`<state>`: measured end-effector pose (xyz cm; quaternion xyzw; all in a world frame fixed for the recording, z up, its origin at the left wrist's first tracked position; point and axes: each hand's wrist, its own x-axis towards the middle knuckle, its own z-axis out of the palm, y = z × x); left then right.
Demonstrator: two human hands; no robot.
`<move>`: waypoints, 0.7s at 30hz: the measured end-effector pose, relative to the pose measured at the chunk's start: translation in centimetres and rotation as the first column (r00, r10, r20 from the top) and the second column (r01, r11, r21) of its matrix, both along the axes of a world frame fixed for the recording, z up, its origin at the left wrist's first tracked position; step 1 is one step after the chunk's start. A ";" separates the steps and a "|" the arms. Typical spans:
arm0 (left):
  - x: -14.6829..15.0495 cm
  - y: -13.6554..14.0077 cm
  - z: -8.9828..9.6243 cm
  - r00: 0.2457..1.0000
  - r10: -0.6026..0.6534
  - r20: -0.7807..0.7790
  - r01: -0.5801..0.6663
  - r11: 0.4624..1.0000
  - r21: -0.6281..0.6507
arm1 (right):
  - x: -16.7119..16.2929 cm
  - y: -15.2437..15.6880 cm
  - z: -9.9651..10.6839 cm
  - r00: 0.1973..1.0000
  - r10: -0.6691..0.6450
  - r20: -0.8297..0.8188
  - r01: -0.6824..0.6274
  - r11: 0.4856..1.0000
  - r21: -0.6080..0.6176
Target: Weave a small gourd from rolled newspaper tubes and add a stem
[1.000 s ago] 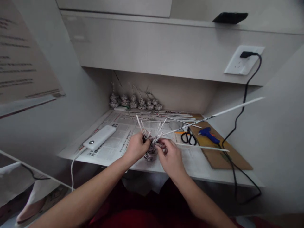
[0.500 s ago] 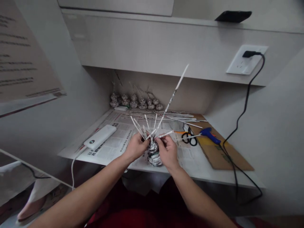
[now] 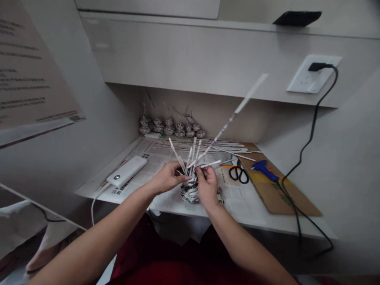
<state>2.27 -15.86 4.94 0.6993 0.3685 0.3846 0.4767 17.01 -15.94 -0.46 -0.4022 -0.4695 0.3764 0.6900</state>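
A small woven gourd of rolled newspaper [image 3: 189, 194] stands on the newspaper sheets in front of me, with several paper tubes spreading up from its neck. One much longer paper tube [image 3: 228, 122] slants up to the right and is blurred near its tip. My left hand [image 3: 166, 178] has its thumb against the neck and its fingers curled behind the tubes. From the other side my right hand [image 3: 208, 184] pinches at the neck, where the tubes meet the weave. Its fingertips partly hide what they grip.
Finished woven gourds [image 3: 179, 128] line the back wall, behind loose paper tubes [image 3: 237, 147]. To the right are black-handled scissors [image 3: 239, 175] and a blue glue gun [image 3: 265, 170] on cardboard [image 3: 285, 200]. A white power bank [image 3: 127, 171] with a cable lies left.
The long tube has swung to the right and leans lower. The upright tubes have shifted, and the gourd's body has moved slightly left. My left hand has loosened a little, its thumb stretched out.
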 end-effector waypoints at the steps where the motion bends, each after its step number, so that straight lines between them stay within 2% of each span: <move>1: -0.2 0.1 0.0 1.000 -0.015 0.008 0.015 1.000 -0.020 | -0.1 0.0 -0.2 1.000 -0.007 -0.001 0.007 1.000 0.010; 4: -0.5 0.5 0.1 0.999 0.035 -0.005 -0.036 0.999 -0.018 | -0.5 0.1 -0.6 1.000 -0.005 0.011 0.004 0.999 0.035; 8: -0.7 0.8 0.1 0.995 0.087 -0.057 -0.083 0.994 0.070 | -1.0 0.2 -0.8 1.000 0.018 -0.009 -0.018 1.000 0.012; 14: -1.1 0.6 -0.3 0.966 0.120 -0.228 -0.070 0.974 0.215 | -0.4 0.4 -0.1 0.977 0.157 -0.146 -0.172 0.980 -0.099; 18: -0.9 0.3 0.1 0.958 0.115 -0.263 -0.022 0.944 0.330 | 1.4 0.6 1.5 0.960 0.279 -0.033 -0.280 0.947 -0.156; 21: -0.6 -0.1 0.8 0.956 0.082 -0.283 0.054 0.895 0.442 | 2.7 0.3 2.9 0.938 0.341 0.059 -0.325 0.927 -0.187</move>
